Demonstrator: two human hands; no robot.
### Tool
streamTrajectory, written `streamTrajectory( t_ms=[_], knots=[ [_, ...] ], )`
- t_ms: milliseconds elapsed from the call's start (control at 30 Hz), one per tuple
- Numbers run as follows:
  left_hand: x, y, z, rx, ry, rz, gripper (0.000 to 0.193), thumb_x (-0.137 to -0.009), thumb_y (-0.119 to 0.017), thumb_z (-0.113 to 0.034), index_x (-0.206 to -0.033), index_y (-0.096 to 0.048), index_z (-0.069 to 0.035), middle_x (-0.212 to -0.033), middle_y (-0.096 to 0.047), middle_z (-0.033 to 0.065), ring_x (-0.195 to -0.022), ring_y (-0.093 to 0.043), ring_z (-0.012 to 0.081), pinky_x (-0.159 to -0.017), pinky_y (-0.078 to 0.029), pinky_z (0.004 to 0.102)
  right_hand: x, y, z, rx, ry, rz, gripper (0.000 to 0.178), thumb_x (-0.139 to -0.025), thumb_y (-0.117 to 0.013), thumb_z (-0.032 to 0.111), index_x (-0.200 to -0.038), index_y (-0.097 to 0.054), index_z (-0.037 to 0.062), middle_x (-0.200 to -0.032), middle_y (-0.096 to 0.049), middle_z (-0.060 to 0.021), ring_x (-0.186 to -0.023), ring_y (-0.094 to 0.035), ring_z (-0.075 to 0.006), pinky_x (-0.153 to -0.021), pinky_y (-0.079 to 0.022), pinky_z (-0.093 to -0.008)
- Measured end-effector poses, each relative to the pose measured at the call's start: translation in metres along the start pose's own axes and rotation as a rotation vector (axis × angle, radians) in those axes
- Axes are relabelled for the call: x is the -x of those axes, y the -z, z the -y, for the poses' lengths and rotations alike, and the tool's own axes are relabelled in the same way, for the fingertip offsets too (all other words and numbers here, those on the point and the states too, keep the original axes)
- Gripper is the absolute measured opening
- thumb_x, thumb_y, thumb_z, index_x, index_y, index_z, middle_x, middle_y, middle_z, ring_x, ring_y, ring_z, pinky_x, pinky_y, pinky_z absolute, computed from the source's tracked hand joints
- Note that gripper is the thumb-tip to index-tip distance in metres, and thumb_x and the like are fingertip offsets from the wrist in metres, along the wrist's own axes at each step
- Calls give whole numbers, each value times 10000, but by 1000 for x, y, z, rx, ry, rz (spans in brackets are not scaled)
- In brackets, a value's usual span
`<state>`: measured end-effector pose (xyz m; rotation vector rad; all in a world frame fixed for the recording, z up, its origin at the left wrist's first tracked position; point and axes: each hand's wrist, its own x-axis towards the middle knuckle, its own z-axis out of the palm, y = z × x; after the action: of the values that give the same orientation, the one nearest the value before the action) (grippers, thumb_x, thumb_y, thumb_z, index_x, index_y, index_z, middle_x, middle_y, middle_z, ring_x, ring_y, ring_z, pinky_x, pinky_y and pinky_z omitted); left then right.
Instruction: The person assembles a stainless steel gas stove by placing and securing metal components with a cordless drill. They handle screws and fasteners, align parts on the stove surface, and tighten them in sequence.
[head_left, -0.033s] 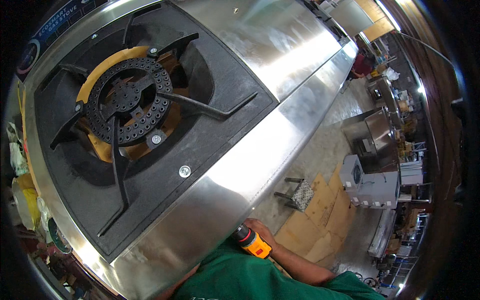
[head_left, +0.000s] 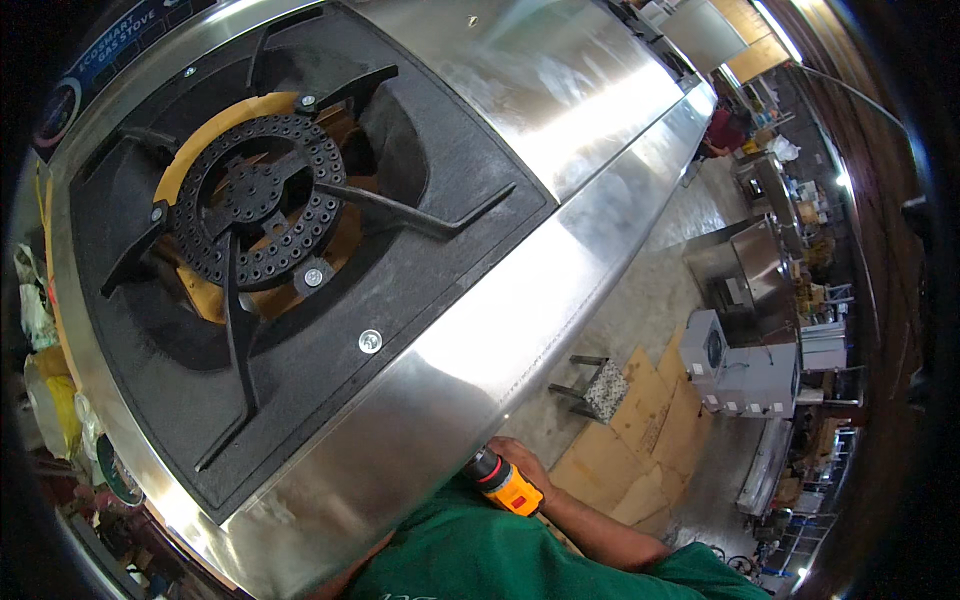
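Note:
At the front edge of a stainless steel gas stove, low in the view, is a yellow and black cordless drill. It has a red ring near its black front end, which points toward the stove's front. My right hand is closed on the drill, though the handle and most fingers are hidden. Only a strip of my left forearm shows beside my green shirt; the left hand is out of sight below the stove's edge. On the stove top lies a black cast pan support around a round burner.
Right of the stove, a small stool with a speckled top stands near cardboard sheets on the floor. Farther off are grey metal boxes, a steel unit and a person in dark red. Bags and clutter line the left.

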<state>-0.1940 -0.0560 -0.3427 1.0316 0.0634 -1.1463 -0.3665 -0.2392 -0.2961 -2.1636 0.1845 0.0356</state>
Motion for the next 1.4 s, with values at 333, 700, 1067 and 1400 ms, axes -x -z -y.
streamTrajectory(
  t_ms=[333,700,1067,1400],
  knots=[
    [-2,23,21,-328,-80,113,273,-920,-633,-297,-1073,-573,-78,-973,-566,20,-915,-537,186,-850,-458,376,-6,-4,-18,78,60,26,481,-816,-679,176,-1267,-554,66,-1301,-581,-139,-1246,-508,-363,-1064,-388,-463],
    [16,0,-2,771,45,233,246,-899,-648,-277,-1065,-603,-101,-923,-581,8,-845,-554,164,-804,-458,345,-11,-3,-17,-15,56,1,482,-795,-692,193,-1240,-568,56,-1306,-590,-137,-1243,-520,-362,-1065,-390,-473],
    [18,13,12,395,-52,94,251,-903,-648,-309,-1068,-612,-124,-901,-592,-2,-812,-552,147,-749,-469,353,-3,-13,-23,-84,-30,-1,513,-815,-676,198,-1289,-544,52,-1322,-566,-157,-1269,-495,-368,-1068,-384,-474],
    [19,12,16,282,-88,74,246,-907,-645,-311,-1065,-613,-126,-887,-592,-2,-794,-550,145,-729,-470,360,-3,-15,-26,-331,-204,29,561,-808,-692,164,-1330,-518,52,-1301,-560,-177,-1259,-493,-383,-1068,-370,-475]
  ],
)
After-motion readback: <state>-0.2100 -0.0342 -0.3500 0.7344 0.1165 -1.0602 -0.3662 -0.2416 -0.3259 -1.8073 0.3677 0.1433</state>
